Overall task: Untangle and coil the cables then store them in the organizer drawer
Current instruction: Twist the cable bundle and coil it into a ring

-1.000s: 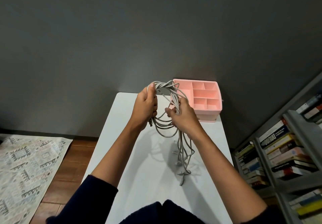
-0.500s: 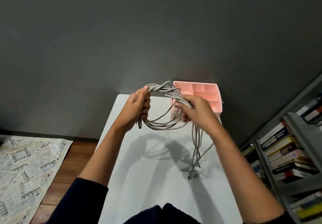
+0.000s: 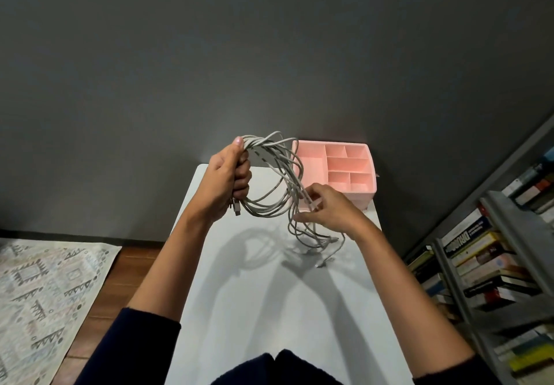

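1. The left hand (image 3: 227,181) is raised above the far part of the narrow white table (image 3: 269,309). Its fingers are curled tightly round a bundle of pale grey-white cables (image 3: 263,145), with the thumb pressed along the top of the strands.
2. From that fist the cables hang in several loose loops in the air between the two hands. A metal plug end (image 3: 236,207) sticks out just below the left hand's little finger.
3. The right hand (image 3: 328,212) is lower and to the right, near the loops' right edge. Its thumb and forefinger pinch one or two strands, and the other fingers are bent in beside them.
4. Below the right hand the loose cable ends (image 3: 325,245) trail down in a tangle. Their tips rest on the tabletop, where they cast a grey shadow.
5. The pink plastic organizer with open compartments (image 3: 356,197) sits at the table's far right corner, against the dark grey wall (image 3: 269,55). No cable lies in the compartments that show. The loops hide part of its left edge.
6. Both forearms are bare, with dark navy sleeves (image 3: 141,342) pushed up near the elbows.
7. A pale patterned rug (image 3: 45,288) lies on the brown wooden floor (image 3: 135,267) to the left of the table.
8. A grey metal shelf packed with books (image 3: 494,252) stands to the right.
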